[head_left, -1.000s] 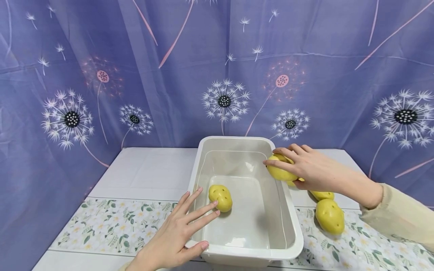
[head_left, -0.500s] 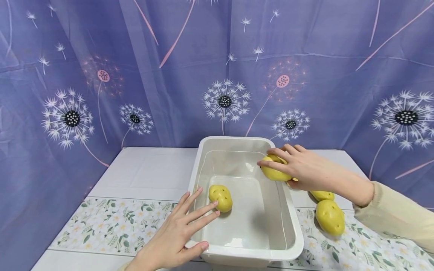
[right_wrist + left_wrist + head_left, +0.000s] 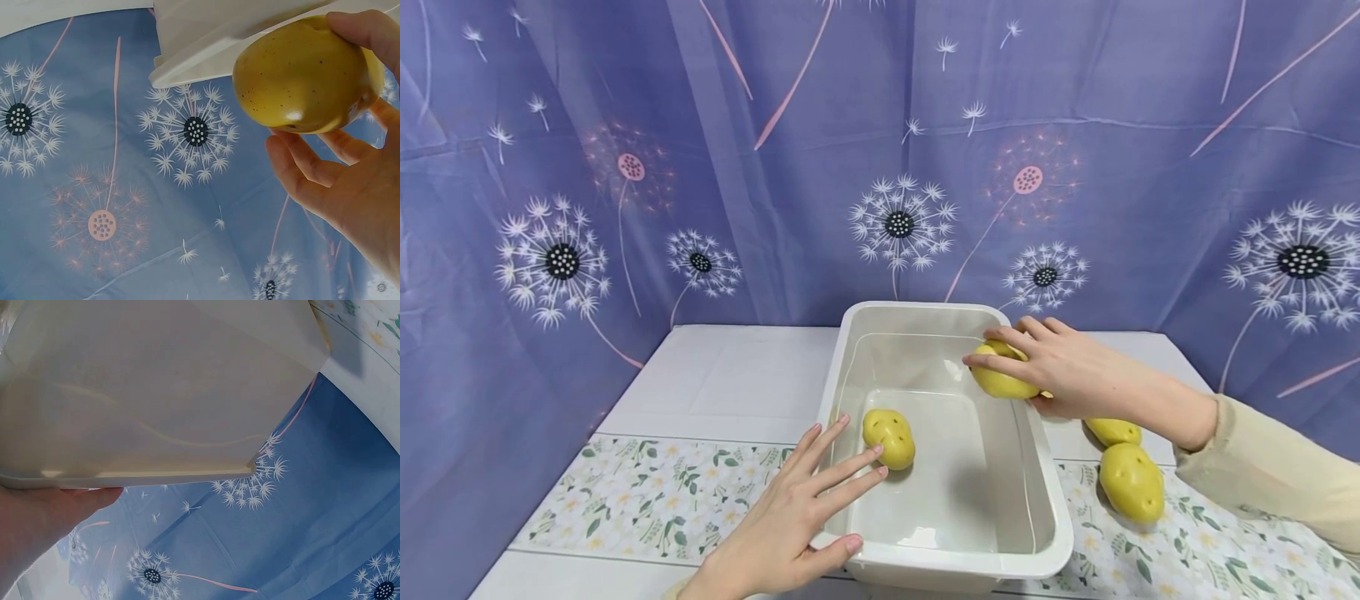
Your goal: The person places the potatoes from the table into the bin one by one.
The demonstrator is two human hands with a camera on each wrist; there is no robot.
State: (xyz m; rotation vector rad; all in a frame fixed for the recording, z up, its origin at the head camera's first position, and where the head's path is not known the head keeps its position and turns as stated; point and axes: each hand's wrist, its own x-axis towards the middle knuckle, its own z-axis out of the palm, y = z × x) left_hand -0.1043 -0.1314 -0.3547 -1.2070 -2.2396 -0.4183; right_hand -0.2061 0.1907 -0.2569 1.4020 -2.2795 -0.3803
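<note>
My right hand (image 3: 1067, 371) grips a yellow potato-like object (image 3: 1000, 379) above the right rim of a white bin (image 3: 1052, 483). In the right wrist view, the thumb and fingers of the hand (image 3: 356, 169) curl round the smooth yellow object (image 3: 306, 75). My left hand (image 3: 782, 517) lies with spread, straight fingers over the bin's near left rim, the thumb near the front edge. A second yellow object (image 3: 889, 438) rests on the bin floor by its fingertips; contact is unclear. The left wrist view shows the bin's outer wall (image 3: 162, 394) above part of the hand (image 3: 37, 519).
Right of the bin, two more yellow objects, one nearer (image 3: 1132, 483) and one farther (image 3: 1112, 431), lie on the table, partly on a floral strip (image 3: 655, 500). A purple dandelion curtain (image 3: 775, 208) hangs behind the table.
My right hand has moved left with its yellow object, from beside the bin's right rim to over the rim and inner edge. The left hand has stayed in place.
</note>
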